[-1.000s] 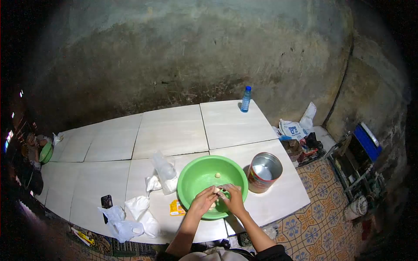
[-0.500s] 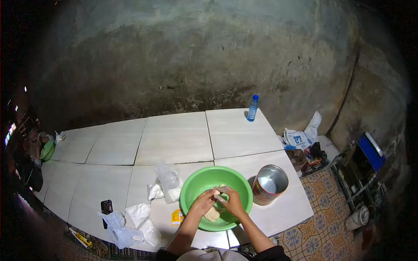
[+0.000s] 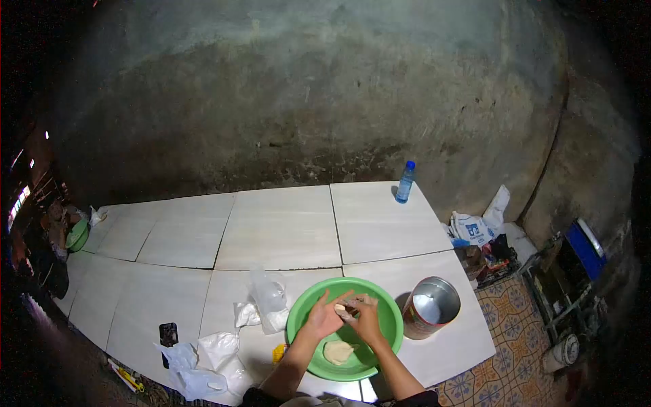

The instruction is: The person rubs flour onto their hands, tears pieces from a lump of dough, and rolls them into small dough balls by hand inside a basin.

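A wide green basin (image 3: 302, 299) stands on the tiled table, with a lump of pale dough (image 3: 338, 351) lying on its bottom. Above that lump, my left hand (image 3: 324, 317) is open, palm turned up and fingers stretched out. My right hand (image 3: 367, 321) is closed, its fingertips pinching a small piece of dough (image 3: 340, 308) against the left hand's fingers. A dark spot shows beside this piece; whether it is filling or shadow I cannot make out. Pale smears cover some of the right fingers.
Right of the basin stands a large open tin (image 3: 422, 325). To the left are a clear plastic bag (image 3: 268, 296), white bags (image 3: 220, 353), a yellow packet (image 3: 279, 352) and a phone (image 3: 168, 334). A blue-capped bottle (image 3: 405, 183) stands near the wall. Another person sits far left.
My left hand has opened out flat from its curled hold, and my hands have lifted off the dough lump, which now shows more fully. The whole view has shifted slightly downward.
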Action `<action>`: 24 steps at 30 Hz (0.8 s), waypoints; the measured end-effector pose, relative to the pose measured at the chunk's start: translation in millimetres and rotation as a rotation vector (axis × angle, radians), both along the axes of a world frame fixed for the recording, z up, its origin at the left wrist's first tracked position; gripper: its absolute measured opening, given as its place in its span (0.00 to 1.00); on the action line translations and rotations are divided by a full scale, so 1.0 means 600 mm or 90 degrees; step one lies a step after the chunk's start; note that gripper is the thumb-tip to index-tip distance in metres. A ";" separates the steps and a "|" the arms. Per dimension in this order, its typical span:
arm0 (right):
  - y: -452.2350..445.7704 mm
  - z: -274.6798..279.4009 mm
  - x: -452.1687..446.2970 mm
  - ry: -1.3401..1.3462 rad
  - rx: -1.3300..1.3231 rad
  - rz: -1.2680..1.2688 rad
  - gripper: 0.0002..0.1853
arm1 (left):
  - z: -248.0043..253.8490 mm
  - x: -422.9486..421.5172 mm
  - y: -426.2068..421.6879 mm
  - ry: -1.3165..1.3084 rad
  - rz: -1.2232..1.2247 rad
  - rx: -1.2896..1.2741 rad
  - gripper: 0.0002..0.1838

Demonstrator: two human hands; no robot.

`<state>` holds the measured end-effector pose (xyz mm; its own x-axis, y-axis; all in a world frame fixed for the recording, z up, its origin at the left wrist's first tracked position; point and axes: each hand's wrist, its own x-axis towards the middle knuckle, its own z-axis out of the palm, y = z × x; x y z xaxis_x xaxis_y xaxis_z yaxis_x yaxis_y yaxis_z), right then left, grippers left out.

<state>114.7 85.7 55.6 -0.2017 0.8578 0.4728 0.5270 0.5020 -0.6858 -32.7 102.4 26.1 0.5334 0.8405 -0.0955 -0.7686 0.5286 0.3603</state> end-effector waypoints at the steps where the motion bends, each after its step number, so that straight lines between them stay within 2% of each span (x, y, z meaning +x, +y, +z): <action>1: -0.007 0.002 -0.006 0.000 -0.007 -0.004 0.14 | 0.026 -0.005 -0.006 0.027 -0.001 0.011 0.39; 4: -0.020 0.008 -0.025 0.000 0.072 -0.011 0.12 | 0.002 -0.020 0.011 0.013 -0.015 0.016 0.39; 5: -0.022 -0.007 -0.030 -0.012 0.052 0.001 0.10 | -0.007 -0.022 0.016 0.012 -0.025 0.034 0.40; 8: -0.033 -0.014 -0.041 0.021 0.018 -0.009 0.11 | 0.054 -0.009 -0.006 0.038 0.016 -0.039 0.39; 9: -0.040 -0.004 -0.041 -0.003 0.031 -0.029 0.15 | 0.011 -0.018 0.006 0.022 -0.003 0.005 0.38; 10: -0.035 -0.006 -0.044 -0.004 0.029 -0.034 0.15 | -0.002 -0.017 0.009 0.022 -0.008 0.003 0.38; 12: -0.023 -0.015 -0.048 -0.107 0.054 -0.088 0.22 | -0.030 -0.008 0.009 0.123 0.017 0.023 0.37; 13: -0.021 -0.013 -0.052 -0.168 0.049 -0.063 0.28 | -0.042 -0.010 0.015 0.078 -0.037 0.044 0.39; 14: -0.023 -0.016 -0.063 -0.170 0.051 -0.066 0.28 | -0.054 -0.009 0.013 0.076 -0.039 0.046 0.39; 16: -0.028 -0.029 -0.094 -0.193 0.004 -0.026 0.31 | 0.003 0.000 -0.010 -0.024 -0.049 0.036 0.44; 17: -0.035 -0.057 -0.101 -0.179 -0.084 -0.009 0.34 | -0.083 0.001 0.024 -0.147 0.010 -0.043 0.49; 18: -0.051 0.001 -0.096 -0.162 0.045 0.160 0.36 | -0.064 -0.006 0.018 -0.148 0.008 -0.040 0.49; 20: -0.069 0.009 -0.085 -0.125 0.025 0.247 0.37 | -0.003 -0.024 -0.013 -0.156 0.001 0.111 0.52; 21: -0.065 0.010 -0.077 -0.127 0.027 0.246 0.37 | 0.003 -0.027 -0.013 -0.165 -0.003 0.068 0.56; 22: -0.061 0.009 -0.066 -0.235 0.029 0.168 0.38 | 0.006 -0.026 -0.019 -0.167 -0.004 0.067 0.56; 23: -0.057 0.008 -0.057 -0.341 0.030 0.088 0.39 | 0.009 -0.026 -0.029 -0.099 -0.021 0.076 0.57; 24: -0.050 0.009 -0.049 -0.292 0.034 0.064 0.39 | 0.011 -0.024 -0.035 -0.030 -0.038 0.084 0.57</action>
